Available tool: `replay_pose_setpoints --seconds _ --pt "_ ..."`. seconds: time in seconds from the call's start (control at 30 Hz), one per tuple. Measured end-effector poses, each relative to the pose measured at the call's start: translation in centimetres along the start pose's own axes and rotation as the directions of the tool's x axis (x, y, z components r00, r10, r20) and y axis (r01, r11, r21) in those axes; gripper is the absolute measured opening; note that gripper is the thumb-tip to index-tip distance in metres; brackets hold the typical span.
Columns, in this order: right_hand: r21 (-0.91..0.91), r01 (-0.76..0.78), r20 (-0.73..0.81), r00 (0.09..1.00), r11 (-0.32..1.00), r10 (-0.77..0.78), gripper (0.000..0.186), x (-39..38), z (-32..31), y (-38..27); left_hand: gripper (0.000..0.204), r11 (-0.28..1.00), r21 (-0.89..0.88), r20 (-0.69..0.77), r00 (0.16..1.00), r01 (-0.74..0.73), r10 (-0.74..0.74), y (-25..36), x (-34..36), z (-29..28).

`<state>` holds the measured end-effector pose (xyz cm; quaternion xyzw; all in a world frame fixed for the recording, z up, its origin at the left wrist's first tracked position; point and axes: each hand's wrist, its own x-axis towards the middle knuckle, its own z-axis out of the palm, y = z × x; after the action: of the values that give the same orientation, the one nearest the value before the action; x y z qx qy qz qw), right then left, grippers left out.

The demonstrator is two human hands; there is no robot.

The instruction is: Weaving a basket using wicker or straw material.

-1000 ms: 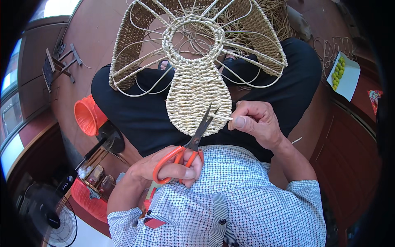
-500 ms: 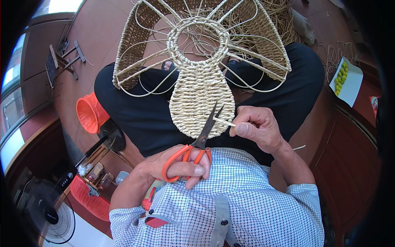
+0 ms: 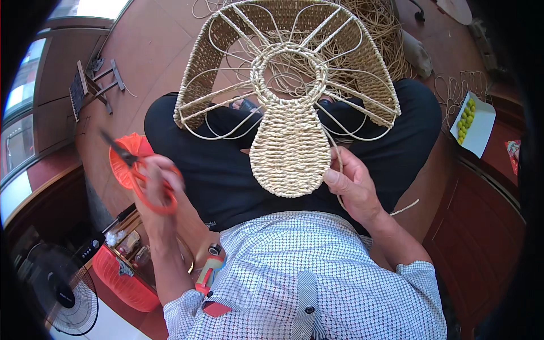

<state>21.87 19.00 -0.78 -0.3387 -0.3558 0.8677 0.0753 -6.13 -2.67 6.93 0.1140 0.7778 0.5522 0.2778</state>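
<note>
My left hand (image 3: 160, 184), smeared by motion, grips orange-handled scissors (image 3: 127, 156) out at the left, in front of the red bucket as seen from above. My right hand (image 3: 351, 187) is closed at the right edge of the rounded, woven straw panel (image 3: 288, 150), thumb and fingers pinching a straw cord (image 3: 340, 153) that hangs along that edge. The panel joins a braided ring (image 3: 288, 49), from which wrapped spokes and thin wire loops spread to a curved woven wall (image 3: 378, 85); all of it rests over my crossed legs.
A red bucket (image 3: 122, 175) and a black fan (image 3: 68, 294) are at the left, a folding wooden stool (image 3: 96, 85) farther back. A heap of cord (image 3: 385, 34) lies behind the woven piece. A white tray (image 3: 479, 136) with yellow-green fruits is at the right.
My left hand with the scissors has swung up and left, away from the panel. The short strand end at the scissors is no longer visible; my right hand now pinches cord at the panel's edge.
</note>
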Motion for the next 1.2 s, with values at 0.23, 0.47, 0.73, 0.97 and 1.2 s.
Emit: replay_pose_setpoints --seconds 0.23,0.47,0.73,0.97,1.2 --pt "0.005 -0.068 -0.006 0.998 0.998 0.068 0.059 0.6 2.9 -1.8 0.024 0.926 0.358 -0.036 0.993 0.120 -0.115 -18.7 5.8 -11.4" --pt "0.140 -0.121 -0.022 0.992 0.983 0.125 0.053 1.3 3.8 -2.0 0.055 0.787 0.604 -0.187 0.938 -0.124 0.291 -21.3 4.3 -6.0" --pt "0.183 -0.094 -0.086 0.990 0.979 0.111 0.052 0.4 3.8 -1.6 0.010 0.894 0.308 -0.288 0.864 -0.325 0.413 -4.6 2.8 -0.3" --pt "0.208 -0.061 -0.067 0.995 0.976 0.076 0.061 1.0 3.1 -0.2 0.019 0.570 0.384 0.564 0.673 -0.727 0.478 1.0 -1.5 11.4" --pt "0.308 -0.027 -0.059 0.997 0.951 0.047 0.057 0.9 2.7 0.6 0.017 0.458 0.447 0.611 0.636 -0.768 0.471 1.3 -1.1 12.7"
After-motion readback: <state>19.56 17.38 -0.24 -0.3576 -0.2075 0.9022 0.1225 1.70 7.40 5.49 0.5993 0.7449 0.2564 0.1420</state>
